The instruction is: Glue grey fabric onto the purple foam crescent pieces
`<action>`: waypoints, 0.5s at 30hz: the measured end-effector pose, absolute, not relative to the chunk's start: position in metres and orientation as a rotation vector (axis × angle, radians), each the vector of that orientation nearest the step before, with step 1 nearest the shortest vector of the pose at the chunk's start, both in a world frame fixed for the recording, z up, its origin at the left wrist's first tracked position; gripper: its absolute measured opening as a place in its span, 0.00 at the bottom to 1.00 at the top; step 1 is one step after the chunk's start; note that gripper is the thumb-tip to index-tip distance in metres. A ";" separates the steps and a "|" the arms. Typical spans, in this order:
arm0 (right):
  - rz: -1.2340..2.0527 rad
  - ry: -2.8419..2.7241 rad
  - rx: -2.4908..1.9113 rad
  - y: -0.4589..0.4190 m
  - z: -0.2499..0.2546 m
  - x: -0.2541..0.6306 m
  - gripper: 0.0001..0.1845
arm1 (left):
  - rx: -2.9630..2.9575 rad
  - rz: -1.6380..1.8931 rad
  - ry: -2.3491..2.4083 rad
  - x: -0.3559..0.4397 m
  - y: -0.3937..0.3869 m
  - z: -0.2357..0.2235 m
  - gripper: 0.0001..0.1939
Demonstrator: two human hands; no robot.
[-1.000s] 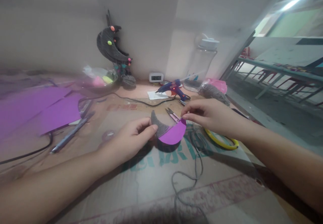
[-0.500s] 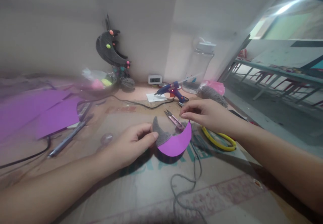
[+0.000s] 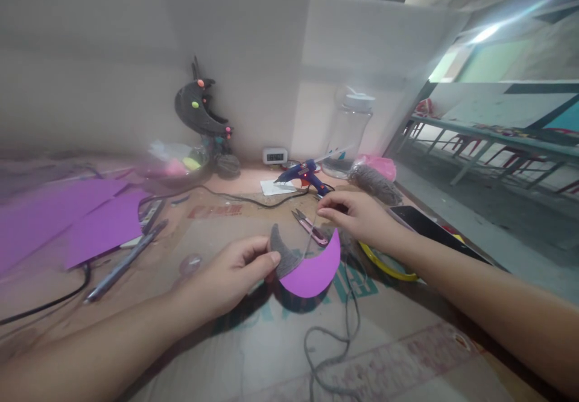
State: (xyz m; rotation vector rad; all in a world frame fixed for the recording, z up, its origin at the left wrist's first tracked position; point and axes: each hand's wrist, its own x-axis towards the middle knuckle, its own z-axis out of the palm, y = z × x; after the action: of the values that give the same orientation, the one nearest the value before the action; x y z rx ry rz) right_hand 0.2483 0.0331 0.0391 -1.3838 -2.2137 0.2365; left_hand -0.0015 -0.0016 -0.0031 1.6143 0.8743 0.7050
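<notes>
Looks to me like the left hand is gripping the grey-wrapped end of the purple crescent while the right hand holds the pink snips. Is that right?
Not quite: the head view shows the right hand pinching a strand of grey yarn; the pink snips lie beyond the purple crescent, not held. The left hand does grip the grey-wrapped end.

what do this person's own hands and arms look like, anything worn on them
The left hand and right hand are ungloved, with no ring showing on the fingers in view. The left forearm and right forearm are bare: no sleeve, watch or bracelet shows on either. The picture is too soft to tell any fine markings.
</notes>
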 end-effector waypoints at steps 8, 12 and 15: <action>0.205 -2.026 -1.070 0.026 0.031 0.244 0.14 | 1.688 0.870 1.035 -0.001 0.000 0.002 0.16; 0.778 -1.638 -1.073 0.011 0.020 0.229 0.11 | 1.721 0.983 1.187 -0.002 0.002 0.007 0.18; 1.110 -1.598 -1.054 0.001 0.012 0.217 0.17 | 1.729 0.999 1.213 -0.001 0.002 0.009 0.18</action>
State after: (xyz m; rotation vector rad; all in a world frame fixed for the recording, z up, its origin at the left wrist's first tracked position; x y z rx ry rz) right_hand 0.2175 0.0005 0.0123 -1.0543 -1.5979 1.1099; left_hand -0.0011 0.0017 0.0089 1.7288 1.2134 0.9990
